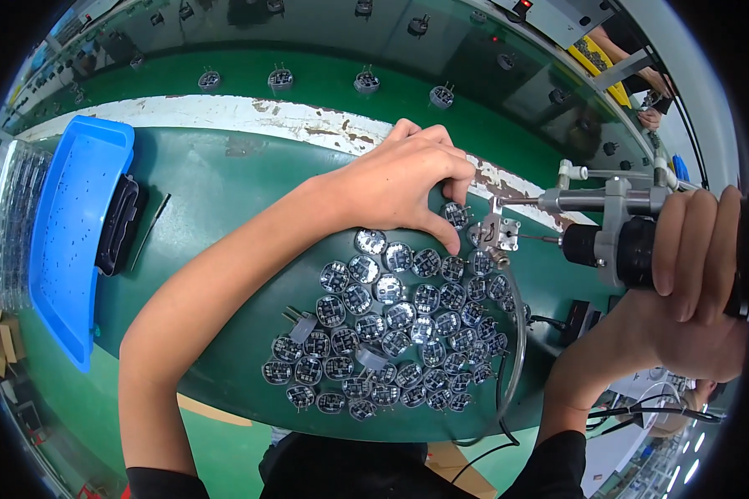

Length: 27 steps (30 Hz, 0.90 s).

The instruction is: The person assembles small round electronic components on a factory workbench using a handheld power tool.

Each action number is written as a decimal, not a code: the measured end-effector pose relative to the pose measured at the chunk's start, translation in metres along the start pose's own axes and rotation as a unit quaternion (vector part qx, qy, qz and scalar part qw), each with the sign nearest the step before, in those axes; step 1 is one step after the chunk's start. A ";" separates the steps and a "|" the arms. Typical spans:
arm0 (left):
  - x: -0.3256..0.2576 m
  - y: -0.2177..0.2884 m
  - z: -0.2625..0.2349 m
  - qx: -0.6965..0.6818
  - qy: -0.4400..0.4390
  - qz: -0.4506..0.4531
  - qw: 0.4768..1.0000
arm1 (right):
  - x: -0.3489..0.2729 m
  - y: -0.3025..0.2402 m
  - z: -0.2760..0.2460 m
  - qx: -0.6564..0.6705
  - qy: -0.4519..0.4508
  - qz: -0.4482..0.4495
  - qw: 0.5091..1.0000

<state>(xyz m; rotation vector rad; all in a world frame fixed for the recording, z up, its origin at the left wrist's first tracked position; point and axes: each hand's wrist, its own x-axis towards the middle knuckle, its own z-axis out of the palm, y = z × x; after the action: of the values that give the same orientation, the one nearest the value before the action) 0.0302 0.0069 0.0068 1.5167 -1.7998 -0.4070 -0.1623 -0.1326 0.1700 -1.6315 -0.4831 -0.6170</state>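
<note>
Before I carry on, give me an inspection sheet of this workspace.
Surface: green worktop; white far edge, paint worn.
Parts and tool: round circuit modules clustered; driver tool at right.
Clutter: blue tray, black container, thin rod, stacked clear trays, all at left.
Hands: left hand at one module, grip unclear; right hand grips the driver tool.
Cables: clear hose, black cable near the modules.
Surroundings: green belt bearing spaced modules; another person's hand, upper right.
</note>
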 end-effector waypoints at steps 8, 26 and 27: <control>-0.001 -0.004 0.004 0.003 0.014 -0.001 1.000 | 0.001 0.024 0.013 0.053 0.040 0.059 0.996; -0.001 -0.001 0.003 0.009 0.002 -0.007 1.000 | 0.002 0.034 0.011 0.052 0.013 0.051 0.997; -0.001 0.000 0.002 0.008 0.003 -0.007 1.000 | 0.002 0.035 0.011 0.057 0.014 0.049 0.997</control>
<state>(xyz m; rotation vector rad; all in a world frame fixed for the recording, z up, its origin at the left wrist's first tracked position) 0.0288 0.0071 0.0048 1.5400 -1.7922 -0.3949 -0.1381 -0.1271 0.1435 -1.5268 -0.4086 -0.5292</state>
